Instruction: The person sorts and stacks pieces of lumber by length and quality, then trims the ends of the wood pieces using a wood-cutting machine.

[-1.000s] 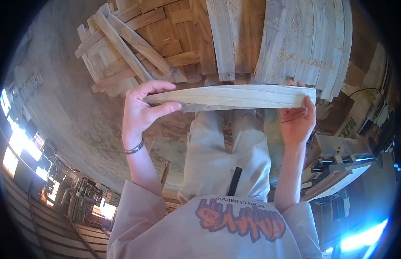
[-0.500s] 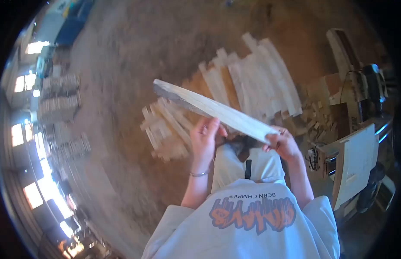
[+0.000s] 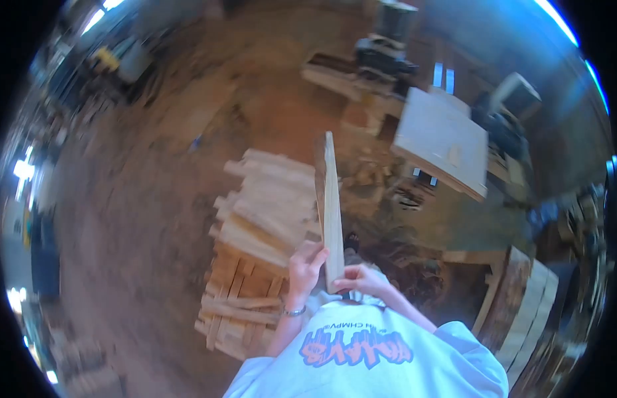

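Observation:
A long, narrow wooden board point(image 3: 332, 219) points away from my body, its far end raised over the floor. My left hand point(image 3: 304, 266) is closed on the board's left edge, with the thumb along that side; a bracelet circles the wrist. Around the near right corner, the fingers of my right hand point(image 3: 363, 280) grip the same board close to my shirt. The board shows a pale face and a darker, rough left edge.
A stack of planks point(image 3: 272, 199) lies on the floor to the left. Ahead on the right stands a machine with a flat pale tabletop point(image 3: 441, 136), wood scraps point(image 3: 368, 166) beside it. Long timbers point(image 3: 521, 308) are piled at the lower right.
My view has turned right toward the machine. The board, slanting to the upper left before, now points nearly straight ahead; both hands keep hold of it and are closer together.

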The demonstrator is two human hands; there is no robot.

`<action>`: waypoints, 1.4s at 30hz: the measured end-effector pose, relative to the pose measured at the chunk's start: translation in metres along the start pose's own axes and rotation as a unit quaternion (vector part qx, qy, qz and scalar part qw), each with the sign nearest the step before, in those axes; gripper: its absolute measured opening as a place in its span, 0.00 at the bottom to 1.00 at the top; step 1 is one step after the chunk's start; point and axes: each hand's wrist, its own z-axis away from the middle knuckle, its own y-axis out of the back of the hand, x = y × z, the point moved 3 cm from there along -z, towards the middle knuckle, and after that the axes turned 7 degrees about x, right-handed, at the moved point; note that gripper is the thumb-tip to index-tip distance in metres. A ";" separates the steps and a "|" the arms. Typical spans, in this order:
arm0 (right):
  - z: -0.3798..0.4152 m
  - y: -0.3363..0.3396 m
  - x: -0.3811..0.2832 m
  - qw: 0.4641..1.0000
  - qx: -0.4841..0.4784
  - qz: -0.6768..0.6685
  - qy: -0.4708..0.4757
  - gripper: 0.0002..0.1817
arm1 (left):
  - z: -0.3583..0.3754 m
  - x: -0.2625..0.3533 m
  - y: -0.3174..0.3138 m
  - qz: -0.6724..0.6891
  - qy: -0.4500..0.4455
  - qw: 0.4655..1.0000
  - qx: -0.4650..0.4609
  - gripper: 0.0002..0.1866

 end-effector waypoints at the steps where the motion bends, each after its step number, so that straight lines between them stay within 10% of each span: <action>1: 0.010 0.003 0.011 1.000 0.008 0.017 0.024 0.17 | 0.003 -0.004 -0.011 0.003 -0.007 0.999 -0.033 0.10; 12: 0.170 0.108 0.040 0.818 0.373 -0.227 0.375 0.14 | 0.051 -0.002 -0.163 -0.091 0.023 0.900 -0.426 0.12; 16: 0.273 0.152 0.108 0.721 0.483 -0.275 0.414 0.10 | 0.090 -0.035 -0.210 -0.224 0.002 0.857 -0.464 0.12; 20: 0.459 0.241 0.151 0.682 0.642 -0.237 0.259 0.11 | 0.133 -0.089 -0.266 -0.356 -0.064 0.795 -0.487 0.16; 22: 0.586 0.357 0.202 0.542 0.788 -0.093 0.278 0.14 | 0.167 -0.098 -0.296 -0.341 -0.020 0.797 -0.498 0.17; 24: 0.743 0.460 0.196 0.517 0.648 -0.261 0.496 0.31 | 0.210 -0.083 -0.327 -0.333 0.027 0.784 -0.523 0.19; 27: 0.847 0.558 0.213 0.416 0.748 -0.426 0.294 0.57 | 0.255 -0.069 -0.345 -0.347 -0.022 0.743 -0.572 0.19; 30: 0.789 0.580 0.210 0.573 0.768 -0.247 0.146 0.47 | 0.279 -0.062 -0.344 -0.346 -0.012 0.770 -0.536 0.19; 33: 0.634 0.531 0.208 0.767 0.524 -0.202 0.311 0.30 | 0.280 -0.084 -0.325 -0.398 0.005 0.754 -0.522 0.19; 39: 0.311 0.347 0.211 0.878 0.286 -0.375 0.086 0.27 | 0.259 -0.100 -0.284 -0.429 -0.007 0.782 -0.451 0.20; 42: 0.252 0.246 0.176 0.979 0.164 -0.091 0.081 0.30 | 0.241 -0.124 -0.241 -0.419 0.044 0.827 -0.372 0.21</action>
